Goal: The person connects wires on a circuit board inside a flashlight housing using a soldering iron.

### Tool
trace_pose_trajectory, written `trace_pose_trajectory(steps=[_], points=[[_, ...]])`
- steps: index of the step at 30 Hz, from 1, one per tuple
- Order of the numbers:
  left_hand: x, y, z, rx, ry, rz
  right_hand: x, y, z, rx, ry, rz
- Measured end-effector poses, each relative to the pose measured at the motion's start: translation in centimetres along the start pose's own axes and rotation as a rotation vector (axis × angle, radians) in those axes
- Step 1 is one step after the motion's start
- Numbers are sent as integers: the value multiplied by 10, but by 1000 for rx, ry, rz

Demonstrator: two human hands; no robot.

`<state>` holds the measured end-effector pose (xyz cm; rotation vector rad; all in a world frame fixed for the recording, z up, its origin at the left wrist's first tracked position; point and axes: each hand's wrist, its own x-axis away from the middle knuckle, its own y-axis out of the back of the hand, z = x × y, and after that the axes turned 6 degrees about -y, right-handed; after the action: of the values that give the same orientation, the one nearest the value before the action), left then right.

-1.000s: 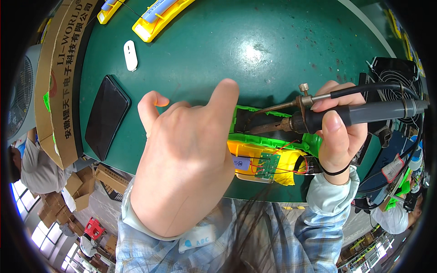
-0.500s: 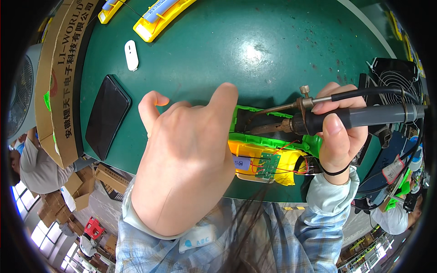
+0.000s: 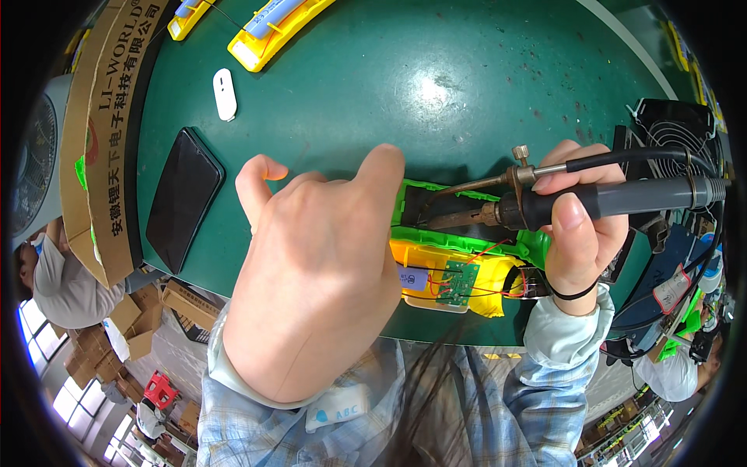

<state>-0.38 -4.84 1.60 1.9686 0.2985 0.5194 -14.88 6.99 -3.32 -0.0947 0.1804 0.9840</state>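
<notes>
My right hand (image 3: 582,233) grips a soldering iron (image 3: 615,201) with a solder-feed tube (image 3: 471,187) clamped above it. The iron's tip and the tube's end reach into a green plastic housing (image 3: 436,238). Beside the housing's near edge lies a yellow shell (image 3: 487,302) holding a green circuit board (image 3: 457,283), a battery cell (image 3: 412,278) and thin red and black wires. My left hand (image 3: 319,272) is closed at the housing's left end, its back up, thumb along the housing and little finger curled. Its other fingertips, and anything in them, are hidden.
A black phone (image 3: 184,201) and a small white oval device (image 3: 225,95) lie at left. Yellow shells with cells (image 3: 268,39) sit at the far edge. A cardboard box (image 3: 109,148) borders the left side; a coiled iron stand (image 3: 675,128) and cables (image 3: 704,268) crowd the right.
My left hand has shifted very slightly. The soldering iron and my right hand stay in place, with the tip still inside the green housing.
</notes>
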Motion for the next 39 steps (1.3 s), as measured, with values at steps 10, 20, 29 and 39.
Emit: trace_pose_trajectory(steps=[10, 20, 29, 39], points=[[-1, 1, 1, -25, 29, 53, 2, 3, 2, -54, -15, 19], [-1, -4, 4, -42, 18, 32, 1, 2, -2, -17, -4, 4], [-1, 0, 2, -18, 20, 56, 2, 2, 3, 4, -32, 11], [1, 0, 2, -36, 13, 46, 2, 4, -1, -16, 30, -77]])
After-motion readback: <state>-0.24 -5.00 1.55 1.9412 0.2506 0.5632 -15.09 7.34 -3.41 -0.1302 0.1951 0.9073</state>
